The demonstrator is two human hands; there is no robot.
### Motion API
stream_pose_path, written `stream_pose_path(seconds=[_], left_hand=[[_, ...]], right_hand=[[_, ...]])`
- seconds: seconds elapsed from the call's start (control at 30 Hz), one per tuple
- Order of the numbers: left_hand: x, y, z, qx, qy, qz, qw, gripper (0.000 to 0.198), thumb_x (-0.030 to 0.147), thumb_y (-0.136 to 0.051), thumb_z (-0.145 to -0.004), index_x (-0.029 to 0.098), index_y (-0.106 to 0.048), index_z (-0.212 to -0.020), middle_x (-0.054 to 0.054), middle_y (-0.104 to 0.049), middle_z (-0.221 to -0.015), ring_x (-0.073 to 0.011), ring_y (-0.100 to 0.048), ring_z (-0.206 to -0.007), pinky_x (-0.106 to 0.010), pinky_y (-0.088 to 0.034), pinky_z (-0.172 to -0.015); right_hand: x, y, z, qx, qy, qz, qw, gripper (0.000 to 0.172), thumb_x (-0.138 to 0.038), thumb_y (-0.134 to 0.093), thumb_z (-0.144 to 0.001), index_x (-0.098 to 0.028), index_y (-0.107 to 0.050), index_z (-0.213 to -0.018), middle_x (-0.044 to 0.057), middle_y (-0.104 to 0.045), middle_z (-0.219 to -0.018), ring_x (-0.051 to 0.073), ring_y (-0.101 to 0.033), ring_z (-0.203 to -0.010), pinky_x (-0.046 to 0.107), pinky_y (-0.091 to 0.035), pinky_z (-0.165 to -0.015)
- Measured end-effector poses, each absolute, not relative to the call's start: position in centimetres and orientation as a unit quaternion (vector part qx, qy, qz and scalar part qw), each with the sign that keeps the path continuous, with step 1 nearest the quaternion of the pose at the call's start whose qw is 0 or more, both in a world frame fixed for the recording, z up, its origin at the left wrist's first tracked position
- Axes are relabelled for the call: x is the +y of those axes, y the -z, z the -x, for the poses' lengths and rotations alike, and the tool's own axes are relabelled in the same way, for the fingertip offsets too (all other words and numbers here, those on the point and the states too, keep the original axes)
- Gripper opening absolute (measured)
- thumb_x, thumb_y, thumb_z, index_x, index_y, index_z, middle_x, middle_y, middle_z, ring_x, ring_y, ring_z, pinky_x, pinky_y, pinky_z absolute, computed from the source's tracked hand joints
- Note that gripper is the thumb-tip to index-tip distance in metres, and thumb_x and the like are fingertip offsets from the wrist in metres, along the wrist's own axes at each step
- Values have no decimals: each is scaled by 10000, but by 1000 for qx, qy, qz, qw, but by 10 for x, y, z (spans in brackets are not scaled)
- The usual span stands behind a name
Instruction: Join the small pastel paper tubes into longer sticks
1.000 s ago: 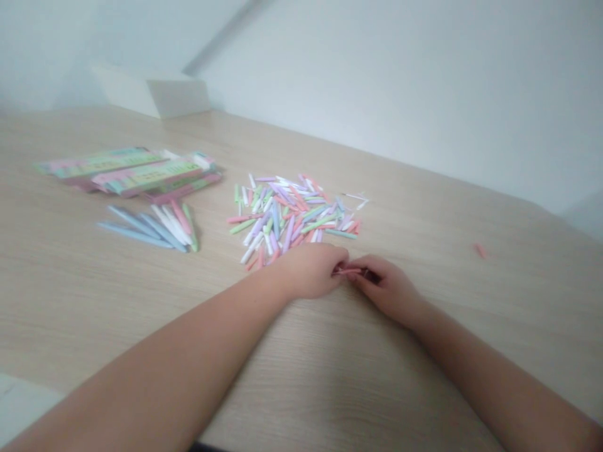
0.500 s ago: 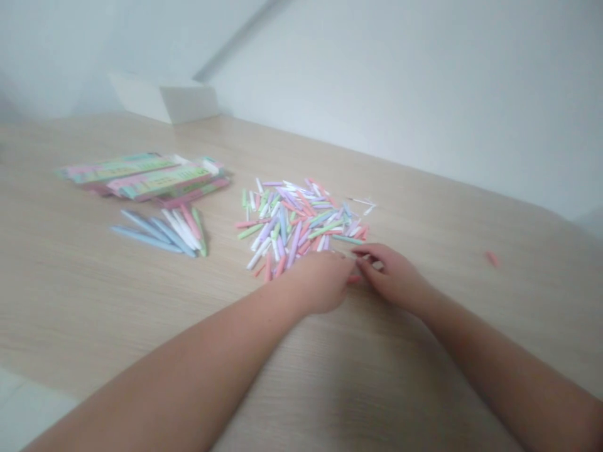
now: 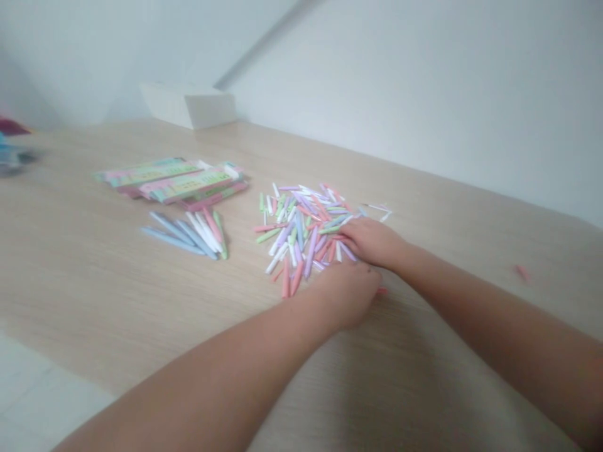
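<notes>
A heap of pastel pen parts (image 3: 311, 250) lies on the table, in pink, purple, green, white and blue. At its near right edge is my left hand (image 3: 351, 289), closed, with a pink pen part (image 3: 382, 290) poking out beyond the fingers. My right hand (image 3: 370, 240) reaches across the heap's right side. Its fingers are bent down and pinched together among the pieces; their tips are partly hidden, so whatever they hold is unclear. Left of the heap, several longer pens (image 3: 188, 233) in blue, white, pink and green lie side by side.
Behind the pens are stacked pastel cartons (image 3: 188, 182). A white box (image 3: 211, 110) stands by the wall. A lone pink piece (image 3: 522, 272) lies far right, and a thin white refill (image 3: 375, 206) behind the heap. Blurred items (image 3: 12, 150) sit at the left edge.
My right hand has moved away from my left hand, forward onto the heap. My left hand stays closed by the near edge. The view has turned slightly left.
</notes>
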State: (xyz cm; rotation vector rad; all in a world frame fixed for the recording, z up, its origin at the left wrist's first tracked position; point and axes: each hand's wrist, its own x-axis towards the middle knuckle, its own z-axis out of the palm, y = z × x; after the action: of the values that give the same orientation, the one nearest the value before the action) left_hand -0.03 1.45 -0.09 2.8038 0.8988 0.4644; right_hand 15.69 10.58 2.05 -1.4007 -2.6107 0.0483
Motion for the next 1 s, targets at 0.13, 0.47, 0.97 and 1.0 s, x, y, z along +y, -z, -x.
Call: stream_pose_path(seconds=[0.13,0.47,0.97,1.0], left_hand=[[12,-1,1,302,-151,-938,78,270,288,-434,-1007,157,-668,-1036,-123,-704,-1031,-301,-696,-961,-446,-574,-776],[4,-6,-1,324,-146,-931,83,291,258,-405,-1013,155,-670,-1068,-123,-686,-1060,-310,-675,-1022,-486,-562,-844],[7,0,-9,322,-162,-929,85,302,293,-419,-1013,152,-678,-1074,-127,-681,-1054,-317,-666,-1007,-496,-566,-822],[8,1,-10,325,-163,-927,86,325,306,-397,-1026,153,-680,-1069,-126,-683,-1045,-314,-666,-1000,-496,-566,-820]], right_hand=[[112,-17,-152,-895,49,443,26,210,-347,-566,-1002,-191,-706,-998,133,-744,-1054,274,-649,-1036,360,-437,-903],[112,-23,-159,-879,64,469,58,212,-198,-463,-969,-143,-641,-1069,164,-707,-1068,279,-620,-984,354,-421,-878],[162,-25,-205,-740,32,637,216,253,-295,-513,-914,-199,-717,-1030,83,-747,-923,235,-651,-831,314,-452,-735],[164,-29,-220,-716,40,655,239,260,-296,-511,-909,-190,-714,-1031,97,-746,-954,246,-654,-866,328,-463,-760]])
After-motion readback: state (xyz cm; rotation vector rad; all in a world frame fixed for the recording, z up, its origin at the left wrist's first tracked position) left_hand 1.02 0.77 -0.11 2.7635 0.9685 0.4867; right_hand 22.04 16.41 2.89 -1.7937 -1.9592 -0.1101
